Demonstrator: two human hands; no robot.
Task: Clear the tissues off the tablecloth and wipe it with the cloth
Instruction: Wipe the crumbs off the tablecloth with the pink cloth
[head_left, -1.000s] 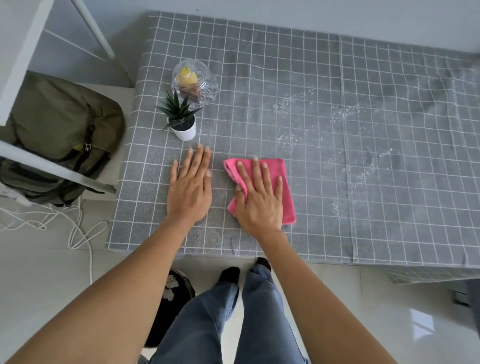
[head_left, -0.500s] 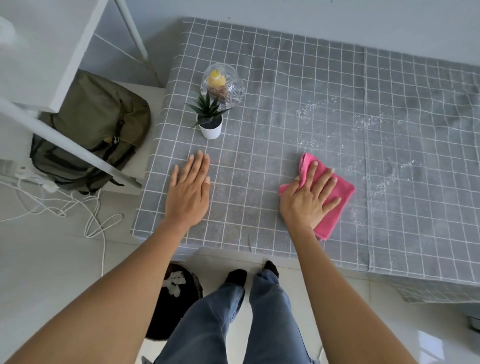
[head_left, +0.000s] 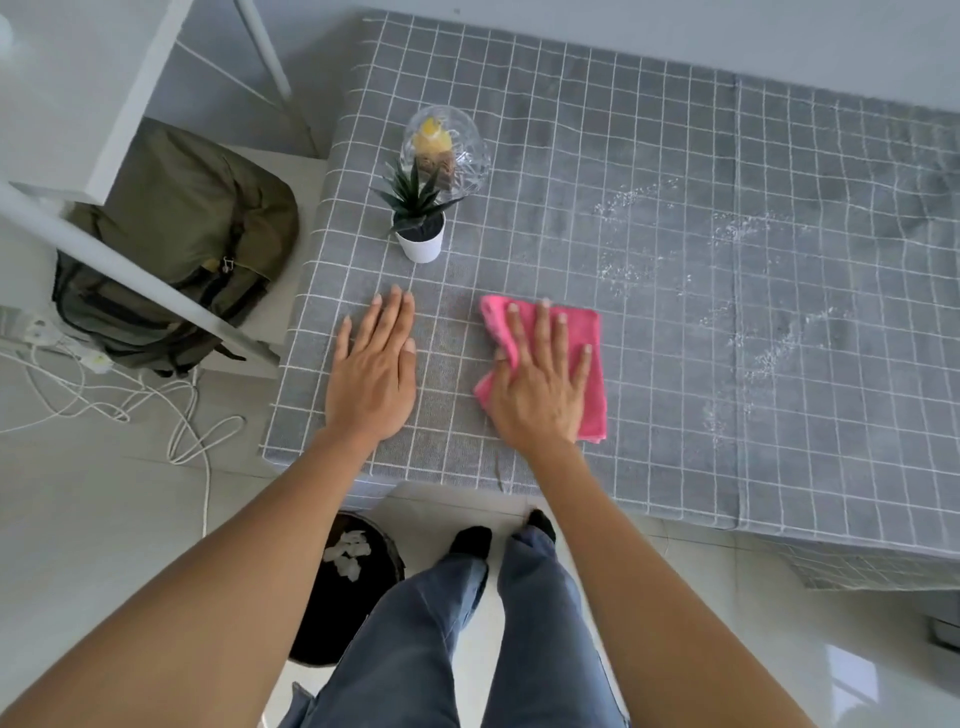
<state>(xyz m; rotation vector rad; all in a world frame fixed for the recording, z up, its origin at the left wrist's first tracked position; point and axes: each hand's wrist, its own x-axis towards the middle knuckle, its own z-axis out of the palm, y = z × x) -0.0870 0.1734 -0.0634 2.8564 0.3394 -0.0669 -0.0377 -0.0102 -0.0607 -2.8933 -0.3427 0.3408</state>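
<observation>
Pressing flat on the pink cloth (head_left: 576, 358), the right hand (head_left: 540, 384) had its fingers straight and spread a little over the fabric, not curled round it. The cloth lay bunched under the palm near the front edge of the tablecloth (head_left: 675, 171), toward its front-left corner. The left hand (head_left: 371, 374) rested just beside it on the bare fabric, fingers straight and close together, holding the covering against sliding.

No tissues showed on the surface; white crumpled pieces (head_left: 345, 553) lay in the dark bin (head_left: 348, 587) on the floor below the front edge, so clearing looked done and wiping was the step in hand. Pale speckled marks (head_left: 628, 234) remained across the middle and toward the right edge, well apart from the cloth.

To wipe well, the palm probably needed to keep even weight and carry the cloth in long overlapping passes out to those marks. The covering showed creases near the right edge, so the bracing hand likely mattered, or the fabric might ruck up. The small potted plant (head_left: 418, 228) and the glass dome (head_left: 447, 150) stood near the left edge behind the left hand; strokes that way called for care.
</observation>
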